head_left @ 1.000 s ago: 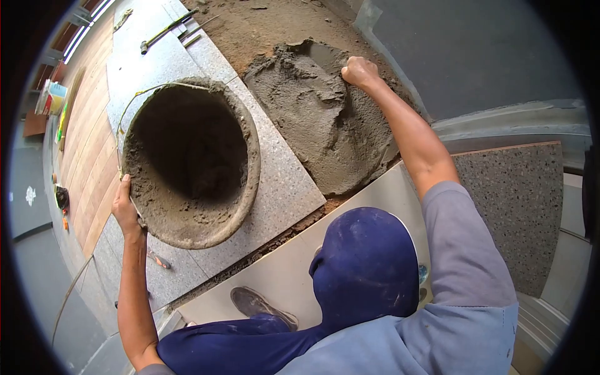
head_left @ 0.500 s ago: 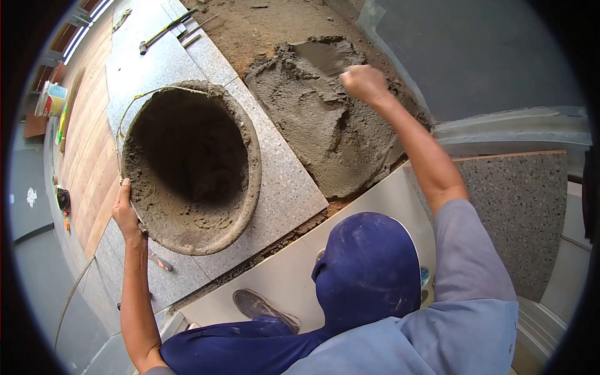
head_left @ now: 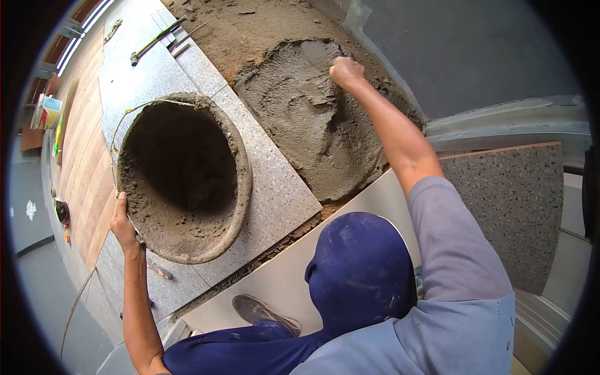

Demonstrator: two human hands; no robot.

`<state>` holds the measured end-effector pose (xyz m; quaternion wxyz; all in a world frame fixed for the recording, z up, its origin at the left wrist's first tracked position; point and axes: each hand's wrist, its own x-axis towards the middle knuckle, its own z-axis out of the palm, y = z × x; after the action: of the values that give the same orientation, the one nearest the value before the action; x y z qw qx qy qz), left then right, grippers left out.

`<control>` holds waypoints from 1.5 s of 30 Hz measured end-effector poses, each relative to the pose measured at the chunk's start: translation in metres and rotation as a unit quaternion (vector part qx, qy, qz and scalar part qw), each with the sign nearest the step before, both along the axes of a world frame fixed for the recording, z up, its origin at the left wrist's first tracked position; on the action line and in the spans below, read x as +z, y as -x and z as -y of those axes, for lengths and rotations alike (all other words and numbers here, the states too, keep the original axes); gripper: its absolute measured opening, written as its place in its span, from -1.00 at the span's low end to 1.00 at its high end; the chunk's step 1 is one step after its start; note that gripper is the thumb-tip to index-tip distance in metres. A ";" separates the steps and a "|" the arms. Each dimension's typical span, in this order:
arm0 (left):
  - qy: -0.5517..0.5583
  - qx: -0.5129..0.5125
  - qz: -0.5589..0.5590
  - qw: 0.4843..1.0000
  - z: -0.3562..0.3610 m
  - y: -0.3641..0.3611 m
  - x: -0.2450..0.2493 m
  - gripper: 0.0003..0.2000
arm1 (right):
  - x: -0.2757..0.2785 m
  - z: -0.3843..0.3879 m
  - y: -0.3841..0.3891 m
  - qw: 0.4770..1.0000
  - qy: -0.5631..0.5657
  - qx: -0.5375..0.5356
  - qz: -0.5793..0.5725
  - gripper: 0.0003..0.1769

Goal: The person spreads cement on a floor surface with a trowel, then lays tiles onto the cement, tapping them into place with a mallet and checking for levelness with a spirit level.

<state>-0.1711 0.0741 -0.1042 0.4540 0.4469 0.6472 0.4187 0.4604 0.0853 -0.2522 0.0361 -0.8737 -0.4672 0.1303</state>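
Note:
My right hand (head_left: pixel 347 72) is closed in a fist at the upper edge of a bed of wet grey mortar (head_left: pixel 294 112). A smooth grey trowel blade (head_left: pixel 320 52) lies flat on the mortar beside the fist, partly blurred; its handle is hidden in my fingers. My left hand (head_left: pixel 125 226) grips the left rim of a large mortar-caked bucket (head_left: pixel 239 209), thumb upward. The bucket is tilted with its dark mouth toward me, and a thin wire handle (head_left: pixel 128 112) arcs over its far left side. Mortar clings to its inner wall.
Speckled tiles (head_left: pixel 275 159) lie under the bucket, with a hammer (head_left: pixel 150 47) farther off. A small orange-handled tool (head_left: pixel 160 270) is near the bucket. A loose dark tile (head_left: pixel 506 206) stands at right beside a grey wall (head_left: pixel 462 56). My shoe (head_left: pixel 265 312) rests on a pale surface.
My right hand has drawn slightly left and up with the trowel, and the mortar near it looks smoother. My left hand stays on the bucket rim. The view has shifted a little.

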 end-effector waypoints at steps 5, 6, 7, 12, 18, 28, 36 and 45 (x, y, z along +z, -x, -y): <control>0.001 -0.003 0.014 1.000 -0.001 -0.002 0.000 -0.68 | 0.008 0.011 -0.033 0.998 0.005 -0.062 -0.005 -0.60; 0.003 -0.001 0.015 1.000 0.000 -0.002 0.001 -0.68 | 0.011 0.013 -0.034 0.997 0.002 -0.072 -0.003 -0.59; -0.002 -0.002 0.007 1.000 -0.001 0.001 -0.001 -0.68 | 0.015 0.016 -0.038 0.998 0.010 -0.063 0.009 -0.58; -0.004 0.002 0.027 1.000 0.002 -0.007 0.002 -0.68 | 0.032 0.047 -0.071 0.979 0.018 -0.154 -0.134 -0.62; -0.024 -0.003 -0.034 0.999 -0.007 0.010 -0.010 -0.67 | 0.025 0.088 -0.057 0.991 -0.076 -0.095 -0.058 -0.65; -0.004 0.010 0.003 1.000 -0.002 0.000 -0.002 -0.65 | 0.024 0.150 0.027 0.994 -0.059 0.096 -0.006 -0.61; -0.015 0.000 0.007 1.000 -0.002 -0.003 0.000 -0.63 | 0.000 0.132 -0.063 0.991 -0.011 -0.131 -0.023 -0.59; -0.022 -0.001 -0.021 1.000 0.002 -0.006 0.005 -0.65 | 0.043 0.147 -0.048 0.973 -0.002 -0.214 -0.092 -0.60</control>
<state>-0.1653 0.0722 -0.0994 0.4310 0.4663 0.6464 0.4230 0.5081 -0.0621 -0.2088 0.1074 -0.9376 -0.2647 0.1983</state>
